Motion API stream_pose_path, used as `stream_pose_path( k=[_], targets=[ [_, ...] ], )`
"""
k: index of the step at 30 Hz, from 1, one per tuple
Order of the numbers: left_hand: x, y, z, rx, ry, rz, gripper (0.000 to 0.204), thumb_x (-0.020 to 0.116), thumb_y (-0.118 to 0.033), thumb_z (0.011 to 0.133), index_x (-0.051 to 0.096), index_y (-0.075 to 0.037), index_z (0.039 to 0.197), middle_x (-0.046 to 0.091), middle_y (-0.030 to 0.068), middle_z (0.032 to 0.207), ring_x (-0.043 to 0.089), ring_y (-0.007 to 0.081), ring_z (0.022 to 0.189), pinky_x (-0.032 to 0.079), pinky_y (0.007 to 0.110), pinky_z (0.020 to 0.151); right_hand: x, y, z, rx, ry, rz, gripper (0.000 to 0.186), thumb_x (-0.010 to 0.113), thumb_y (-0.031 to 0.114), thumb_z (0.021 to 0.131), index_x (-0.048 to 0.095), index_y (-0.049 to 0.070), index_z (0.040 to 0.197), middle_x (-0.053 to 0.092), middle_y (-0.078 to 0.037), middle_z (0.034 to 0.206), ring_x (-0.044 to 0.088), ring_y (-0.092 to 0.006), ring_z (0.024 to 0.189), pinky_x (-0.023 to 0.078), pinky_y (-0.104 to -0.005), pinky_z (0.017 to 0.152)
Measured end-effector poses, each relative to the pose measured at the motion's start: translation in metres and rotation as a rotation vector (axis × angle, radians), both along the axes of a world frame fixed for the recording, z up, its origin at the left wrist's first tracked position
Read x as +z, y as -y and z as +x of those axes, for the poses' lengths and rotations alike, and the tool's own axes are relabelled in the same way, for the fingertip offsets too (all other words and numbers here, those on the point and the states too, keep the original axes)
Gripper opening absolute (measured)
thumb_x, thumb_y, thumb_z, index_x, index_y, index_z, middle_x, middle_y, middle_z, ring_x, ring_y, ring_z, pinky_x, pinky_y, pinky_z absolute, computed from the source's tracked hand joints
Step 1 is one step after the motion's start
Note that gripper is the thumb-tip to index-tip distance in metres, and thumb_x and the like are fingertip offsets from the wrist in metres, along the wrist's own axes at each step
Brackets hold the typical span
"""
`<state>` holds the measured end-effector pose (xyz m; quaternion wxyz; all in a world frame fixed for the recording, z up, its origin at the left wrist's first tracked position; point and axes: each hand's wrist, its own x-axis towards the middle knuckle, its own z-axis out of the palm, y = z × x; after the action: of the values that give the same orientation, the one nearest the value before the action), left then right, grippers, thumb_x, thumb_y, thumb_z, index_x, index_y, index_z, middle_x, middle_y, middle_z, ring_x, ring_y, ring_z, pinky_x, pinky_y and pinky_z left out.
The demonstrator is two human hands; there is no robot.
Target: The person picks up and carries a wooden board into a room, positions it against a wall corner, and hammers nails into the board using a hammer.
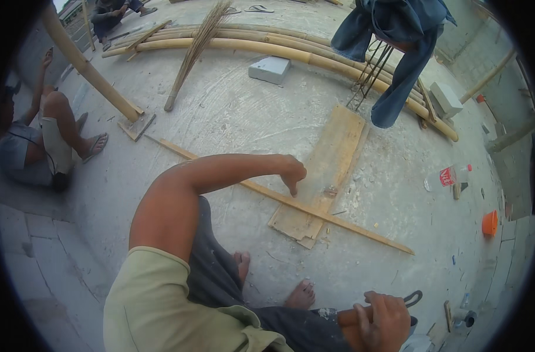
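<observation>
My left arm reaches across the middle, with my left hand [293, 171] held over a wide plank [345, 136], index finger pointing down, apparently holding nothing. A long thin wooden strip [366, 229] lies crosswise over the plank's near end; whether my fingertip touches either piece I cannot tell. My right hand [380, 321] is by my right knee, fingers curled, beside a black looped object [412, 297]; what they grip is partly hidden. My bare feet [298, 295] rest on the dusty concrete floor [250, 129].
A co-worker [25, 145] sits at left, another person [107, 14] at upper left. Bamboo poles [302, 57], a broom [188, 70] and a block [268, 69] lie beyond. Dark cloth [390, 29] hangs over rebar. At right are a plastic bottle [440, 179] and orange bucket [489, 224].
</observation>
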<state>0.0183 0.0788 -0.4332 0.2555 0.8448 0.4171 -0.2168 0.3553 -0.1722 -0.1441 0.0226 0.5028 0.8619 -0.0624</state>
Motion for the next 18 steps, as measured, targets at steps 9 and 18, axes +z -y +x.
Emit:
stream_pose_path(
  k=[9, 18],
  targets=[
    [-0.076, 0.080, -0.019, 0.189, 0.201, 0.035, 0.064, 0.070, -0.060, 0.086, 0.067, 0.001, 0.105, 0.072, 0.0228, 0.096, 0.071, 0.0399, 0.096, 0.056, 0.049, 0.082, -0.019, -0.044, 0.007, 0.229, -0.077, -0.088, 0.028, 0.075, 0.023, 0.091, 0.070, 0.005, 0.113, 0.073, -0.010, 0.095, 0.068, -0.0302, 0.085, 0.053, -0.0409, 0.080],
    [-0.073, 0.089, -0.019, 0.405, 0.369, 0.120, 0.071, 0.058, -0.072, 0.089, 0.069, -0.002, 0.095, 0.069, 0.0212, 0.076, 0.070, 0.0437, 0.079, 0.055, 0.053, 0.068, -0.054, -0.130, 0.017, -0.100, -0.137, -0.318, 0.044, 0.063, 0.024, 0.098, 0.057, 0.001, 0.135, 0.067, -0.019, 0.116, 0.064, -0.0356, 0.110, 0.048, -0.0460, 0.099]
  ],
)
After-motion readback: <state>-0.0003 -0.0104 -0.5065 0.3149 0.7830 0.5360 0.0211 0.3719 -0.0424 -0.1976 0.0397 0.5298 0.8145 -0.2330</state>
